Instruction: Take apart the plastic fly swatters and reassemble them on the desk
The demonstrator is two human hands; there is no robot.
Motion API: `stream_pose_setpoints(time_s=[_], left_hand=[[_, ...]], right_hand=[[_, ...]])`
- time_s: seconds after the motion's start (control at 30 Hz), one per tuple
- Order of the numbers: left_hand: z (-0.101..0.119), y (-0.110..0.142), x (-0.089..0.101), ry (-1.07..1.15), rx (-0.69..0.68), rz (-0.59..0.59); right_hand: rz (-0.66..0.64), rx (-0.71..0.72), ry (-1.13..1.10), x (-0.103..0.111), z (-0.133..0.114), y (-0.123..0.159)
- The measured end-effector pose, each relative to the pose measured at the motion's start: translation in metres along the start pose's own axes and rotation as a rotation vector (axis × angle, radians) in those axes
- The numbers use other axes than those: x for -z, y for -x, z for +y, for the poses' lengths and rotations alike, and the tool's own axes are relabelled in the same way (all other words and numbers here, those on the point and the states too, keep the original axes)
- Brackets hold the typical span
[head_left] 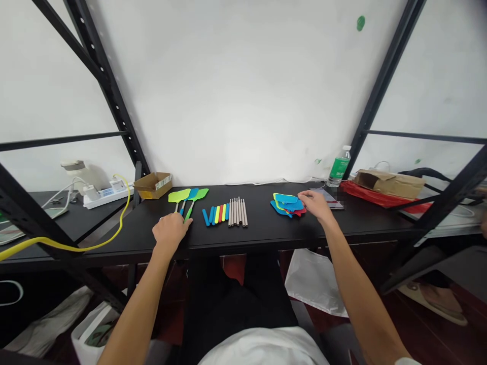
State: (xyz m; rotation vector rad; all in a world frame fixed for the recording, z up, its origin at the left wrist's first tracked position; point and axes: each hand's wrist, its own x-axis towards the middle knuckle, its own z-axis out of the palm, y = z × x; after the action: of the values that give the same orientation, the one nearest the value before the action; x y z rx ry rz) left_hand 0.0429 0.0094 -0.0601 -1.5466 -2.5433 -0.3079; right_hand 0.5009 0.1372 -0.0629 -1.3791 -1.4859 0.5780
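My left hand (170, 228) is closed over the handles of fly swatters at the left of the black table. Beyond it lie a yellow-green swatter head (178, 195), a blue one (192, 193) and a green one (200, 194). A green handle (188, 212) shows beside my thumb. My right hand (314, 203) has its fingertips pinched at the right edge of a pile of loose swatter heads (288, 204), mostly blue, with yellow and red below. Whether a head is between these fingers is hidden. Between my hands are coloured grips (216, 214) and metal tubes (238, 212), in rows.
A small cardboard box (152, 185) stands at the back left, near a power strip (108, 195) and a yellow cable (122, 215). At the right are a bottle (339, 167), a flat packet (327, 197) and a brown carton (389, 183). Black shelf posts (117, 109) flank the table.
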Motion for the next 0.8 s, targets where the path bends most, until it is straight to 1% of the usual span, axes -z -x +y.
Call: stream_pose_setpoints(time_s=[0.1,0.17,0.3,0.4,0.5,0.6,0.67,0.73,0.8], left_hand=[[0.001,0.001,0.004,-0.005,-0.003,-0.015],[0.003,0.003,0.009,0.011,-0.004,-0.002],[0.01,0.008,0.025,0.103,0.0,0.099],[0.02,0.013,0.038,0.226,-0.029,0.166],[0.034,0.022,0.048,0.393,-0.151,0.237],[0.052,0.036,0.055,0.584,-0.333,0.3],[0.064,0.046,0.057,0.687,-0.468,0.311],[0.075,0.056,0.057,0.729,-0.597,0.3],[0.083,0.064,0.056,0.717,-0.698,0.286]], right_hand=[[-0.003,0.038,-0.027,-0.002,-0.01,0.004],[-0.017,0.059,-0.049,-0.005,-0.017,0.009],[-0.089,0.076,-0.158,-0.017,-0.036,0.02],[-0.184,0.069,-0.287,-0.028,-0.052,0.031],[-0.326,0.062,-0.381,-0.041,-0.068,0.044],[-0.508,0.035,-0.472,-0.053,-0.08,0.059],[-0.633,0.008,-0.553,-0.061,-0.086,0.068],[-0.74,-0.015,-0.655,-0.069,-0.09,0.075],[-0.797,-0.038,-0.782,-0.076,-0.093,0.08]])
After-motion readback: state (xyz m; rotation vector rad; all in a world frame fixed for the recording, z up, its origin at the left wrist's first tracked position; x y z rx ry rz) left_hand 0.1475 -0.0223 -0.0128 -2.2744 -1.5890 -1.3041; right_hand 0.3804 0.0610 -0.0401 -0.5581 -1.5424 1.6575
